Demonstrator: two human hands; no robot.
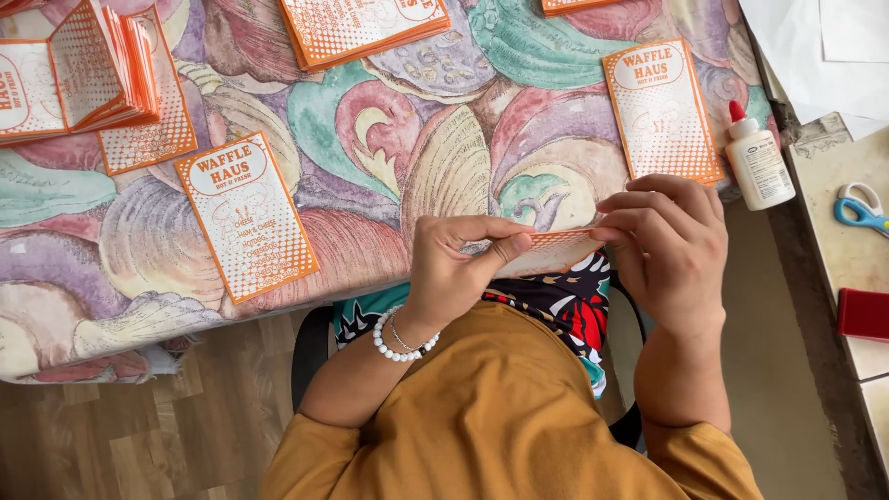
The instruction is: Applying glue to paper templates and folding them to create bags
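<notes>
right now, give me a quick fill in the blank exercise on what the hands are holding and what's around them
1. Both hands, left hand and right hand, pinch one orange and white ____ between them.
2. The glue bottle has a ____ cap.
3. The left wrist wears a bracelet of ____ beads.
4. The scissors have ____ handles.

Missing words: card; red; white; blue

White glue bottle (pixel 759 165) (red cap, pale label) at table's right edge, orange-and-white printed cards (pixel 247 215) scattered

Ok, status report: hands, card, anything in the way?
Left hand and right hand pinching one orange-and-white card between them. Nothing in the way; glue bottle stands apart.
</notes>
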